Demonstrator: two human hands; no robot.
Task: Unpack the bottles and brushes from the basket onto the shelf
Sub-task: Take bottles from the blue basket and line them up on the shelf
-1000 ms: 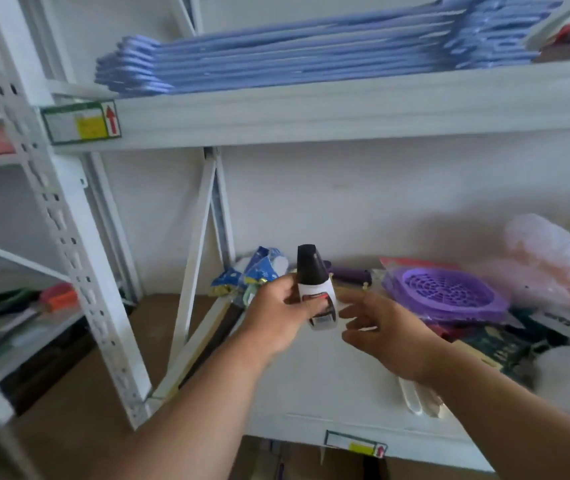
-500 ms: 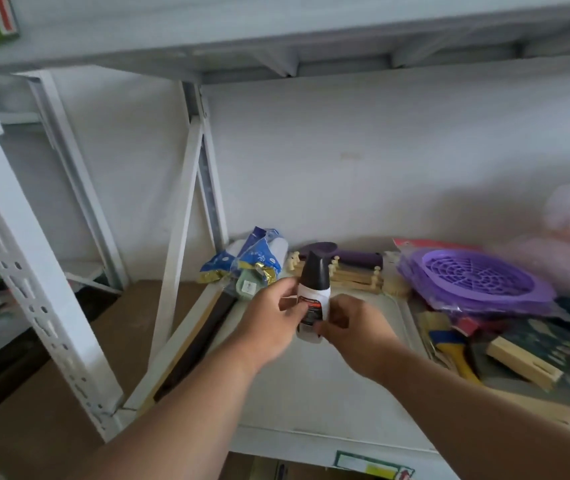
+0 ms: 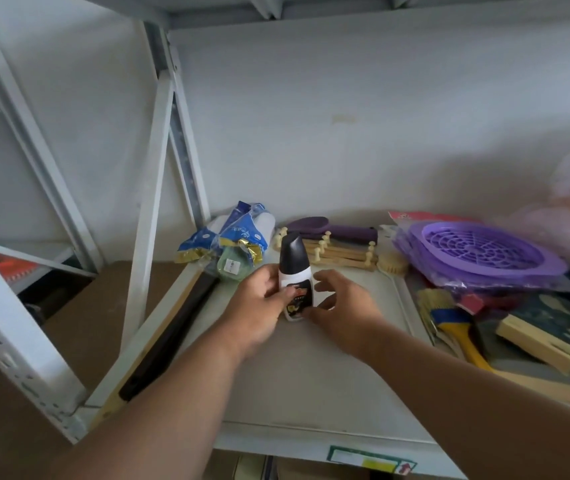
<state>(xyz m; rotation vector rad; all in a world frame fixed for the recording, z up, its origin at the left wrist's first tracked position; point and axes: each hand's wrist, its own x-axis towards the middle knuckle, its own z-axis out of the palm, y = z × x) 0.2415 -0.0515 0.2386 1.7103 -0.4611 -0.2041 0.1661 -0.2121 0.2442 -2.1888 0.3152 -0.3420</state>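
White shelf (image 3: 328, 382), bottle (image 3: 295, 277) between hands

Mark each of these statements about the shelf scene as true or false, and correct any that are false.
1. The bottle has a black cap. True.
2. Only the right hand touches the bottle. False: the left hand grips it too.
3. The purple strainer lies to the right of the bottle. True.
4. The bottle lies flat on the shelf. False: it stands roughly upright.
5. The yellow-handled paintbrush is in the left hand. False: it lies on the shelf at the right.
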